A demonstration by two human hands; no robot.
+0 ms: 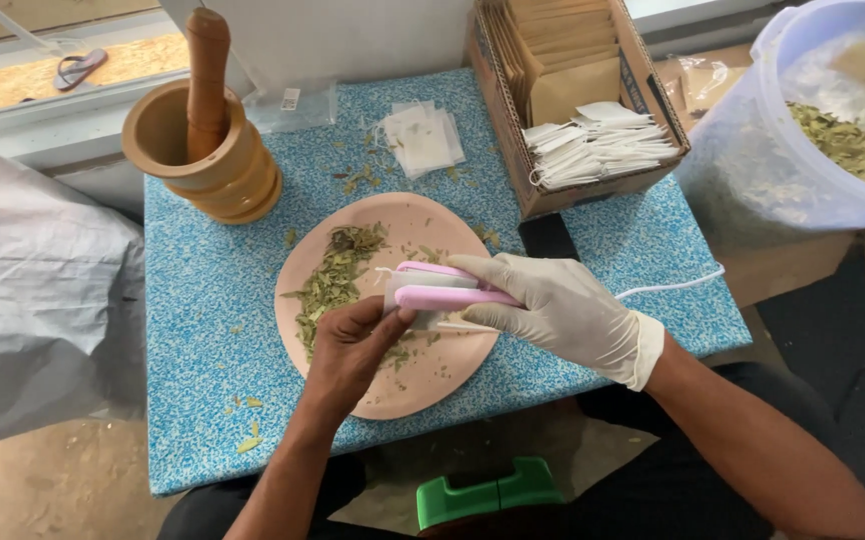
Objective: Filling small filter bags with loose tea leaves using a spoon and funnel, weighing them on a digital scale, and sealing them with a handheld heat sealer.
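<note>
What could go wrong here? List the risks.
1. The bare left hand holds the small white sachet right at the pink sealer that the gloved right hand grips; fingers could get pinched.
2. Dried leaves lie loose on the pink plate, so a bump could scatter more onto the blue table.

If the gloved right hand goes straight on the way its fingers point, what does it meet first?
The right hand points left across the pink plate. Past the pink sealer it holds, it would probably meet the dried leaves first; depth is unclear.
</note>
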